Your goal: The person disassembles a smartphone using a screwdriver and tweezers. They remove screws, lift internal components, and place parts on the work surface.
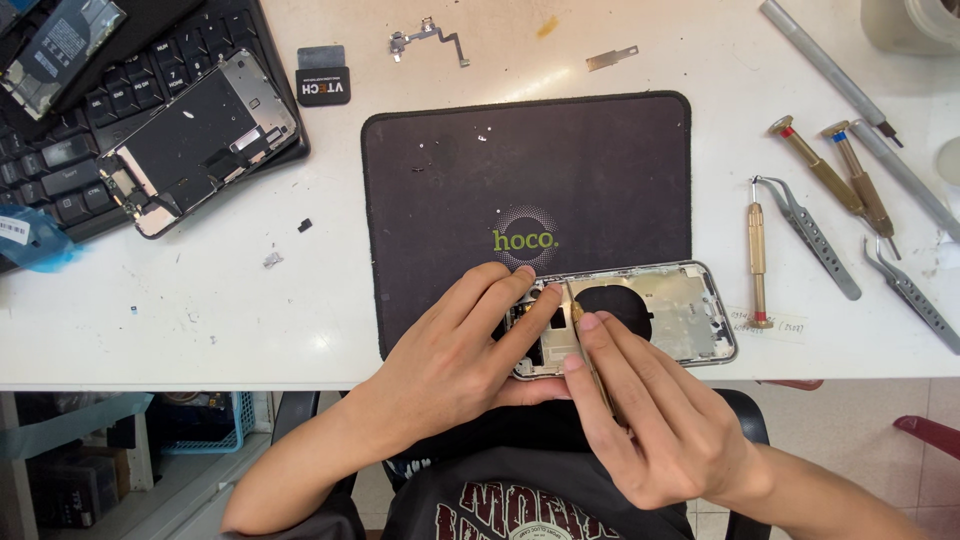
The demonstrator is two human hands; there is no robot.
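While the left hand [455,350] lies flat with its fingers spread over the near end of the opened silver-framed phone housing [660,310], pinning it down rather than gripping it, the right hand [650,420] is closed in a pinch around a slim brass-handled precision screwdriver [585,345], whose tip points toward 12 o'clock into the housing's interior. That housing sits at the 5 o'clock corner of the black rectangular work mat [520,170], overhanging the edge of the white table [200,310].

At 3 o'clock from the mat lie 3 more brass screwdrivers [757,262] and 2 grey angled tweezers [810,235]; at 10 o'clock the detached phone screen [195,140] rests face down on a black keyboard [60,160]. A small metal flex part [428,38] lies at 12 o'clock.

As I judge it, the main risk is the housing's perch at the table edge: a hard push on the driver could tip or slide it off. A slipping tip could also gouge the nearby dark round coil [612,303], and any loosened screw could roll off the edge and be lost.
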